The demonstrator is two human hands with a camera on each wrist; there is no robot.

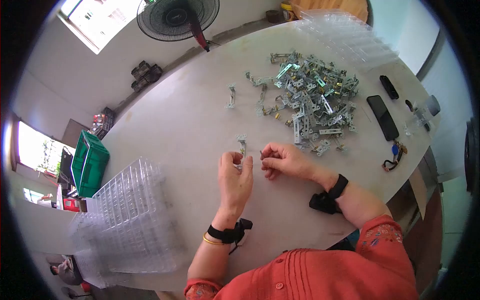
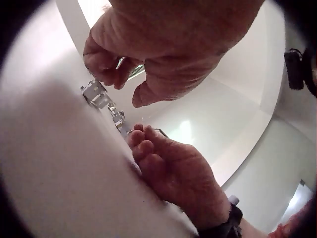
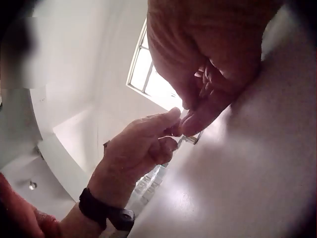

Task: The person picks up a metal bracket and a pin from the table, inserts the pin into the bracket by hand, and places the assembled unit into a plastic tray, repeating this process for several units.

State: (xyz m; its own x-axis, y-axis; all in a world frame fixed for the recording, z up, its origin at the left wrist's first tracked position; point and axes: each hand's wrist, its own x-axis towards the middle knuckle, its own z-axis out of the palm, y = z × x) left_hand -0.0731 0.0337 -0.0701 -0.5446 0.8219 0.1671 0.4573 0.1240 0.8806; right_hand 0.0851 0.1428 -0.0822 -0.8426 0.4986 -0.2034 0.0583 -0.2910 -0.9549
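My left hand (image 1: 235,182) has its fingers curled at the near end of a slim metal bracket (image 1: 242,144), which points away from me over the table. The thumb and fingers of my right hand (image 1: 287,161) pinch a small thin piece (image 1: 261,153), a short distance right of the left hand. In the left wrist view this piece (image 2: 143,121) looks like a fine pin standing up from the right fingertips; the left hand (image 2: 163,44) is above. Part of a bracket (image 3: 191,139) shows by the fingertips in the right wrist view; the exact contact is hidden.
A large heap of metal brackets (image 1: 320,95) lies beyond my right hand, with loose ones (image 1: 231,96) to its left. Clear plastic trays (image 1: 135,215) are stacked at left, more (image 1: 350,37) at far right. A phone (image 1: 382,117) and keys (image 1: 395,157) lie at right.
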